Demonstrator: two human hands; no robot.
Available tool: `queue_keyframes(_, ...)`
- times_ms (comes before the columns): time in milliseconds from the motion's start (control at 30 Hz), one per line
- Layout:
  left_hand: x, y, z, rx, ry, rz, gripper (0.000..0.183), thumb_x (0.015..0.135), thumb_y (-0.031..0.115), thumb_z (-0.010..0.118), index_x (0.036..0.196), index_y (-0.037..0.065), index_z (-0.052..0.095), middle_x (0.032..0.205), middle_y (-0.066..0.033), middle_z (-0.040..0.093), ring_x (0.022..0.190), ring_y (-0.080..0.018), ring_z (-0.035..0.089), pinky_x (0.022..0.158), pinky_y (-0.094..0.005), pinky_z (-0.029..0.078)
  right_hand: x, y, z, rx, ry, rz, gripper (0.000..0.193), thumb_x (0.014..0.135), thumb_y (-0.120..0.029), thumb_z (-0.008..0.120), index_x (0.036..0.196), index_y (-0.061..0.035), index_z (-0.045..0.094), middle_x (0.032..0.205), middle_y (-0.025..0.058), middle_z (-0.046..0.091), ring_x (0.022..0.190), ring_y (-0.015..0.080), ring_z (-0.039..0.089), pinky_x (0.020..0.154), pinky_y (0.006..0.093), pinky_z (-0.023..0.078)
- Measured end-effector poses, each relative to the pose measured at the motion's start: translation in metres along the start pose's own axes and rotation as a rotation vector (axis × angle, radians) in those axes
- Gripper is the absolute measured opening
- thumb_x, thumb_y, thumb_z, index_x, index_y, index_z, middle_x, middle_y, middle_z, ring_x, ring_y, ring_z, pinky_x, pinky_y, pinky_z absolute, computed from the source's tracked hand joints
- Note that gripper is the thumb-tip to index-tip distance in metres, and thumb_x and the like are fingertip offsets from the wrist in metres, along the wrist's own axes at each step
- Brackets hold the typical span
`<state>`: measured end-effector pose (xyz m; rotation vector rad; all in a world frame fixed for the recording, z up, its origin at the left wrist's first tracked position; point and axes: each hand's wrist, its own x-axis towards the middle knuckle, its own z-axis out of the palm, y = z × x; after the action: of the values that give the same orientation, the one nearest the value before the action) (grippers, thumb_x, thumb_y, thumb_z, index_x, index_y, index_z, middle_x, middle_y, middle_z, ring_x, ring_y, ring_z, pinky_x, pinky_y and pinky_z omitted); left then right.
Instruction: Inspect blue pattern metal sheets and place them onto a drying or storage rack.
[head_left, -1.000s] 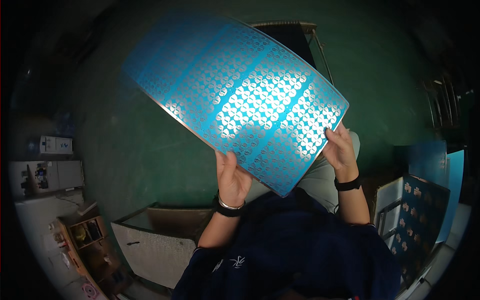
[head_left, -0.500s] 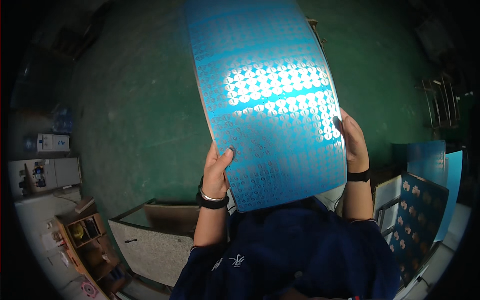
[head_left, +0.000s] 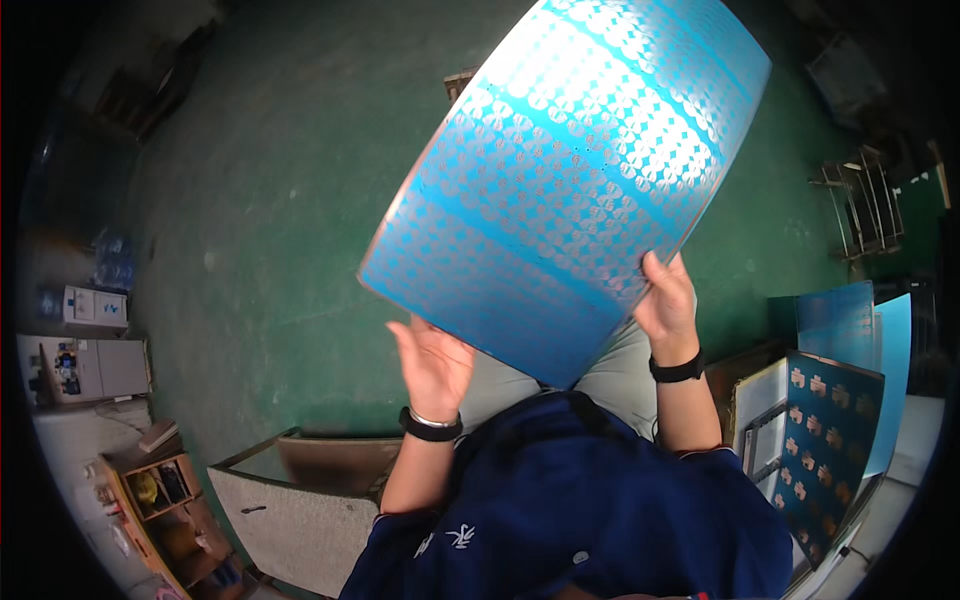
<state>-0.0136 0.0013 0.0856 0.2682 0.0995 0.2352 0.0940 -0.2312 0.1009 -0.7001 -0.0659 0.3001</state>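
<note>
A large blue sheet (head_left: 520,210) covered with rows of small silvery round shapes is held up in front of me, tilted so its far end leans right. Bright glare lies over its upper part. My right hand (head_left: 667,303) grips its lower right edge, thumb on the face, other fingers partly hidden behind. By the near left edge, my left hand (head_left: 433,365) is open with the palm up and thumb spread. Its fingertips pass under the sheet's edge, and I cannot tell whether they bear weight.
At the right stand a dark patterned panel (head_left: 825,440) and blue sheets (head_left: 893,380). A grey-sided bin or cabinet (head_left: 290,525) is at lower left, beside a wooden shelf unit (head_left: 185,500). A metal rack (head_left: 860,210) stands far right on the green floor (head_left: 270,220).
The sheet has swung clockwise, its far end to the right and near end to the left. My left thumb has come off its face; my right hand has shifted down and left.
</note>
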Motion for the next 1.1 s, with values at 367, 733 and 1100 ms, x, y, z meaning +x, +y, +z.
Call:
queue_keyframes(367, -0.008, 0.008, -0.025, 0.420, 0.195, -0.066, 0.036, 0.094, 0.021, 0.048, 0.127, 0.007, 0.044, 0.121, -0.0058, 0.052, 0.108, -0.0183, 0.051, 0.091, -0.0355, 0.043, -0.005, -0.065, -0.062, -0.093, 0.170, -0.346, 0.032, 0.090, -0.007, 0.047, 0.120, 0.0024, 0.045, 0.118, 0.0118, 0.053, 0.110, 0.0224, 0.052, 0.094, 0.0388, 0.042)
queue_keyframes(733, 0.006, 0.053, -0.036, 0.648, 0.202, 0.121, 0.036, 0.095, 0.022, 0.045, 0.126, 0.002, 0.044, 0.117, -0.0081, 0.055, 0.104, -0.0179, 0.053, 0.090, -0.0321, 0.043, -0.041, -0.134, -0.100, -0.191, 0.220, -0.565, 0.050, 0.093, -0.011, 0.040, 0.137, 0.0057, 0.023, 0.136, 0.0215, 0.037, 0.122, 0.0257, 0.043, 0.102, 0.0403, 0.035)
queue_keyframes(1100, 0.006, 0.089, -0.062, 0.835, 0.287, 0.222, 0.030, 0.096, 0.019, 0.043, 0.119, 0.001, 0.049, 0.108, -0.0076, 0.058, 0.095, -0.0137, 0.057, 0.083, -0.0294, 0.048, -0.040, -0.128, -0.071, -0.448, 0.339, -0.460, 0.046, 0.094, -0.019, 0.042, 0.132, 0.0063, 0.036, 0.104, 0.0169, 0.062, 0.090, 0.0179, 0.062, 0.080, 0.0278, 0.048)
